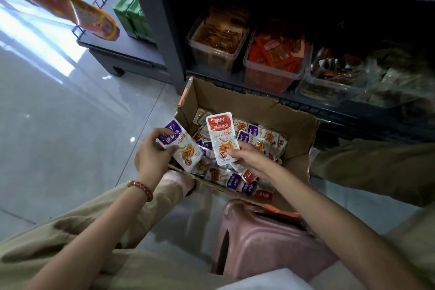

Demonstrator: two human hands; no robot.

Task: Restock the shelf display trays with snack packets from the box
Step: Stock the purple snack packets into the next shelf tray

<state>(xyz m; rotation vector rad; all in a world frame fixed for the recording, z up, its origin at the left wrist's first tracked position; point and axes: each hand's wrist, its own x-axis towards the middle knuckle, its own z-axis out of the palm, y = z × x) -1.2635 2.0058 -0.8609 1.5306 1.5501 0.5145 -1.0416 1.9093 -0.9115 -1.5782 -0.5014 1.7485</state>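
Note:
An open cardboard box [256,106] stands on the floor below the shelf, full of small purple-topped and red-topped snack packets [263,135]. My left hand [154,153] grips a small stack of purple-topped packets [182,146] at the box's left edge. My right hand [249,156] pinches the bottom of one red-topped packet [222,136], held upright over the box. On the bottom shelf stand clear display trays: one with brown packets [209,54], one with red packets [270,73], one with dark packets [329,92].
A pink plastic stool [266,242] stands just in front of the box. My legs in beige trousers flank it. A dark shelf upright [162,21] rises left of the trays. Green boxes [131,16] and orange bags [94,19] sit at the upper left. The tiled floor [70,113] spreads to the left.

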